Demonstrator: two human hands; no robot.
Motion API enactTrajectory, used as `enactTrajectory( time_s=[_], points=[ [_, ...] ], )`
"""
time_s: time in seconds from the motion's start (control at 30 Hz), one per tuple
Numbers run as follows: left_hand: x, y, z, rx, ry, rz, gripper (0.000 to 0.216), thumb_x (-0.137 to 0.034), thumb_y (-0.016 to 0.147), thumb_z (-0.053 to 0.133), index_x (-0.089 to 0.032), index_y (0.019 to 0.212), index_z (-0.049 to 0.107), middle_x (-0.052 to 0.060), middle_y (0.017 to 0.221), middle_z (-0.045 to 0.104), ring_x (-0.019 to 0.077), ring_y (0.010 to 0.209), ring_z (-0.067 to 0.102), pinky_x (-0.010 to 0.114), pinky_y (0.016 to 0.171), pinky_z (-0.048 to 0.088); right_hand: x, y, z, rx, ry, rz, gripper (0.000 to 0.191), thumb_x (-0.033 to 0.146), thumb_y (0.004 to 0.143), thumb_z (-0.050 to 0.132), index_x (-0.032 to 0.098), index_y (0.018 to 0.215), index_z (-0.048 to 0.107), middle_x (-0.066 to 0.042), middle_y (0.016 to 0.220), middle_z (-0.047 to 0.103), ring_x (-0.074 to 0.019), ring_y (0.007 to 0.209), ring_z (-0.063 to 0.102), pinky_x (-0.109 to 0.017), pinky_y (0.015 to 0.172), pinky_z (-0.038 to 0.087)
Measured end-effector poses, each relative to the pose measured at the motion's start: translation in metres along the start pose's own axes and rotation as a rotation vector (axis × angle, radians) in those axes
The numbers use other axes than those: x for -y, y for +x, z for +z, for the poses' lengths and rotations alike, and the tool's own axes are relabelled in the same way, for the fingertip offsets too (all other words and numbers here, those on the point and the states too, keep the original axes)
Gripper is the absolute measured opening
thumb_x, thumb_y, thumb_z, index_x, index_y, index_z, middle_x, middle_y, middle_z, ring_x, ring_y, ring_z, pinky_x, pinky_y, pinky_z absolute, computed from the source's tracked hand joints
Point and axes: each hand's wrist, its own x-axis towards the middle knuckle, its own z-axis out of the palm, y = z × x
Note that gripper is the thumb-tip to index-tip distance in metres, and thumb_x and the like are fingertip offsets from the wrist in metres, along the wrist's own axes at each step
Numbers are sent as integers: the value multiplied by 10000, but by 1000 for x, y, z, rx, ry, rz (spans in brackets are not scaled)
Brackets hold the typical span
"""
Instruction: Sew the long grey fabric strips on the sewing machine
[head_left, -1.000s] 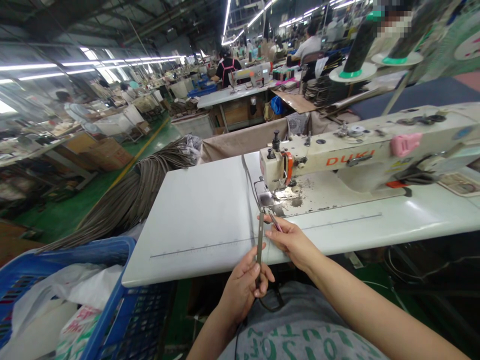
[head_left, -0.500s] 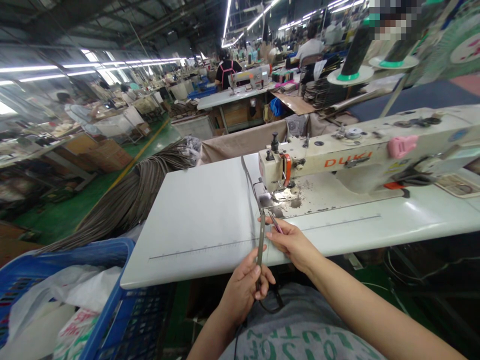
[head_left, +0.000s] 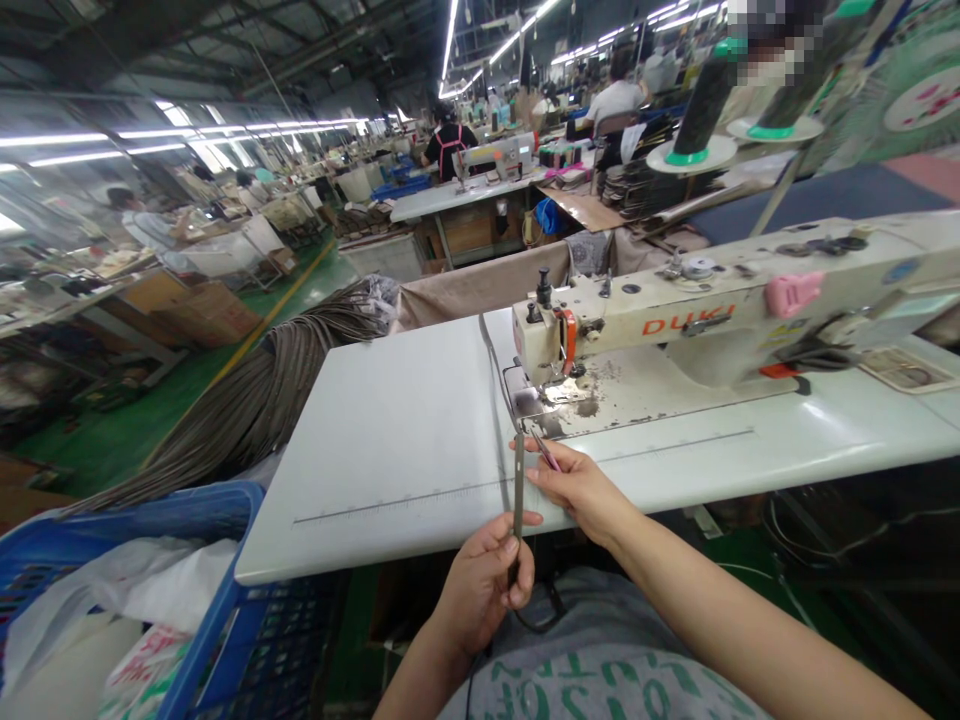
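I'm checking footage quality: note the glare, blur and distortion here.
Head view, workspace: bright glare under the sewing machine, pale shine on the table, left hand, right hand and strip fairly clear; head view, edges: fan blurred, basket stretched.

The white table bears a sewing machine — and a thin dark strip

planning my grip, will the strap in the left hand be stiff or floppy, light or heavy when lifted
The strap probably has some stiffness, since it runs straight above the left hand. It looks narrow, so it is likely light. Its flat look suggests it won't readily roll.
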Motion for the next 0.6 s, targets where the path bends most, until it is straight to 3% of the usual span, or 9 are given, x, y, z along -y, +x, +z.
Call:
enactTrajectory(
  time_s=[0.2,0.33,0.47,0.6],
  points=[
    [2,2,-3,15,-41,-9,358,-341,910,717,-126,1193,670,-61,541,465,57,420,340,223,458,178,-7,2,-3,10,-95,-56,453,402,730,857,202,1125,763,118,574,275,-84,505,167,-277,518,103],
    [1,0,-2,-43,-31,1,366,-359,920,721,-126,1200,681,-30,614,515,62,486,393,221,496,238,-7,3,-2,4,-169,-107,382,380,757,818,217,1099,766,94,600,365,-110,545,281,-271,551,217],
    [-2,-7,-1,-167,-55,-6,369,-396,931,726,-129,1185,701,3,727,562,69,580,431,214,542,315,3,1,-6,-17,-309,-184,230,315,714,837,213,911,773,42,720,567,-153,694,460,-286,661,345],
    [-8,-9,-6,-235,-90,-36,384,-388,874,797,-159,1167,704,-4,758,551,70,612,440,203,564,383,15,2,-25,-102,-389,-239,142,328,795,737,209,748,677,59,645,485,-140,649,423,-276,629,336]
  ],
)
